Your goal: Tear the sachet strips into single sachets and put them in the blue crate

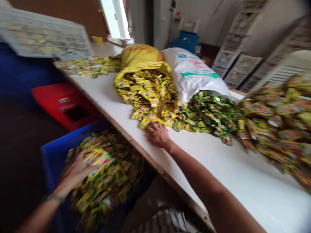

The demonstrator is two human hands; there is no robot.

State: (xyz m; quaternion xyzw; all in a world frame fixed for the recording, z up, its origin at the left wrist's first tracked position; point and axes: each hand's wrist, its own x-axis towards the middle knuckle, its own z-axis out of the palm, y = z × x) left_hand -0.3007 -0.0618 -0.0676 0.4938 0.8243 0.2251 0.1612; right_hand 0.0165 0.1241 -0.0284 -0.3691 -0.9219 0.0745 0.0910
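My left hand (77, 170) is inside a blue crate (52, 152), its fingers closed around a stack of yellow-green packets (98, 160) with red print. Motion blurs that hand, and more loose packets (107, 191) lie under it. On the white table (155, 153), my right hand (157, 133) has its fingers curled over small yellow sachets (148, 121) at the near edge of a pile. This pile spills from the mouth of a yellow sack (143, 58) lying on its side. Small green sachets (206, 113) lie to the right, below a white sack (194, 71).
A large heap of yellow packets (274, 126) covers the right of the table. More sachets (94, 66) lie at its far left end. A red plastic stool (53, 100) stands beyond the crate. A white basket (48, 35) is at upper left. The table's wooden edge (136, 145) runs beside the crate.
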